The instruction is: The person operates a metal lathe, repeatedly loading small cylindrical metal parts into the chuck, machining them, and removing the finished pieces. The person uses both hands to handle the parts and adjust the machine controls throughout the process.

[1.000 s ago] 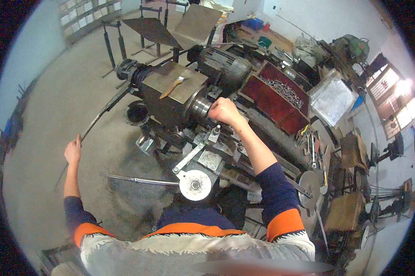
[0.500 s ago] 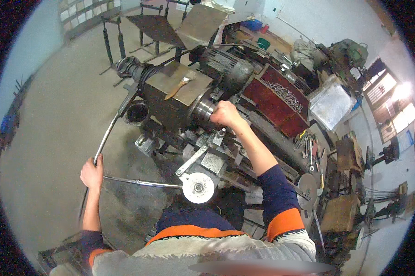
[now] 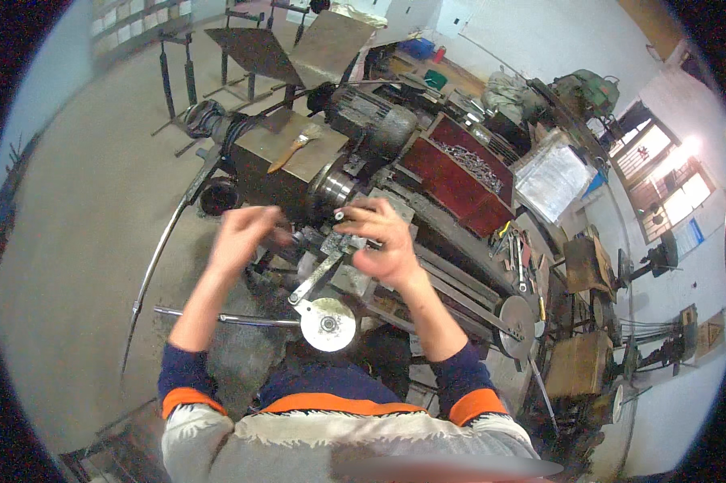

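My right hand [image 3: 383,245] is beside the shiny spindle nose [image 3: 335,187] of the lathe, above the tool slide. At its fingertips is a small round metal piece [image 3: 340,216] with a hole in its end; part of it is hidden by the fingers. Smeared by motion, my left hand [image 3: 250,233] hovers left of the slide, and its fingers cannot be made out clearly. The long metal lever [image 3: 163,241] slants down at the left, apart from my left hand. Below both hands sit a crank arm [image 3: 315,278] and a pale round dial [image 3: 327,324].
A brush [image 3: 294,148] lies on the headstock [image 3: 258,145]. Behind the bed stands a red tray [image 3: 468,197] of small metal parts. Spanners [image 3: 522,270] lie at the right, near a handwheel [image 3: 516,328]. A metal bar [image 3: 226,319] sticks out left of the dial.
My left hand has let go of the long lever and moved right and up toward the slide. My right hand has come away from the spindle nose with the small round piece at its fingertips.
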Demonstrator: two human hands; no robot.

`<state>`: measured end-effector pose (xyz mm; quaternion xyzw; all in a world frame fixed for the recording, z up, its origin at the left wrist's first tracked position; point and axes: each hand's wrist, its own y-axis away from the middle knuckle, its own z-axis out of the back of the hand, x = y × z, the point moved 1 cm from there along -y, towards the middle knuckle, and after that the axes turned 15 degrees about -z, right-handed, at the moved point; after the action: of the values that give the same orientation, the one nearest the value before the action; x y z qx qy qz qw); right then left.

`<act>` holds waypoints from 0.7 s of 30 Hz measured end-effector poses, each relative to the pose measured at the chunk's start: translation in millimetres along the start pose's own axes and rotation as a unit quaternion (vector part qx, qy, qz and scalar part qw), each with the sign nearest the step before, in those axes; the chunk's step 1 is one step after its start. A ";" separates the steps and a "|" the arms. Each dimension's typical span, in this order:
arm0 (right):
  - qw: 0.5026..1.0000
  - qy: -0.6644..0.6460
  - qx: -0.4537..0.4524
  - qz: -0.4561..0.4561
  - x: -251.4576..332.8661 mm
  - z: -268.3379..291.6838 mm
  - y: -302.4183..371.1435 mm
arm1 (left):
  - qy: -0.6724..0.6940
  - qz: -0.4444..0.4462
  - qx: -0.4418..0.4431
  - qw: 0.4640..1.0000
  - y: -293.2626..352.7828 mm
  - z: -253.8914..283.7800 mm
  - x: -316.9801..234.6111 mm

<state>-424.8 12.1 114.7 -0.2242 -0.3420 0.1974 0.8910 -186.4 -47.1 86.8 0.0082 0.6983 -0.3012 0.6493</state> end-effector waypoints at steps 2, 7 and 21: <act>1.000 -0.006 -0.022 -0.018 11.1 -8.7 9.6 | 0.092 -0.002 0.063 0.994 -11.6 -45.5 16.6; 0.995 0.054 -0.073 -0.034 -5.4 -4.8 36.2 | 0.345 0.110 0.037 0.931 -12.5 -109.9 37.0; 0.993 0.068 0.087 -0.029 -14.7 -3.7 23.2 | 0.022 0.048 0.197 0.979 -16.8 -82.3 26.7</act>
<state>-436.9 22.7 92.2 -0.1485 -0.2689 0.1850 0.9335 -271.7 -35.5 67.4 0.1762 0.6384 -0.4007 0.6331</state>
